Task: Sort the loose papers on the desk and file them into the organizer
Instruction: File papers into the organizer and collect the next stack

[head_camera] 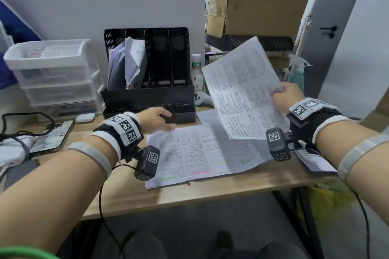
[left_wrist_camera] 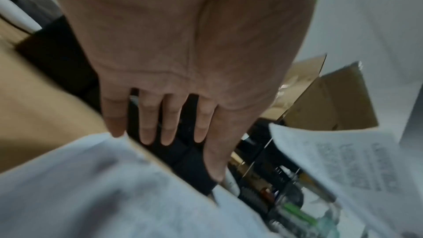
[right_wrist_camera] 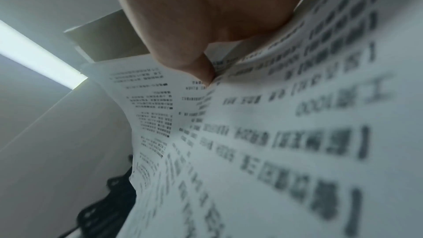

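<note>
My right hand (head_camera: 283,95) pinches the right edge of a printed sheet (head_camera: 242,88) and holds it lifted and tilted above the desk; in the right wrist view the thumb (right_wrist_camera: 201,68) presses on the sheet (right_wrist_camera: 274,142). My left hand (head_camera: 159,119) hovers open, fingers (left_wrist_camera: 148,124) straight, over the far left corner of a large printed paper (head_camera: 200,151) with coloured highlights lying flat on the desk. Behind it the black mesh organizer (head_camera: 147,94) holds several papers (head_camera: 128,63) in its left slots; the right slots look empty.
White plastic drawers (head_camera: 56,78) stand at the back left, with a phone (head_camera: 52,136) and cables in front. A bottle (head_camera: 196,71) and a spray bottle (head_camera: 297,73) stand behind the papers. Cardboard boxes (head_camera: 259,0) rise at the back right. More paper (head_camera: 315,160) lies under my right wrist.
</note>
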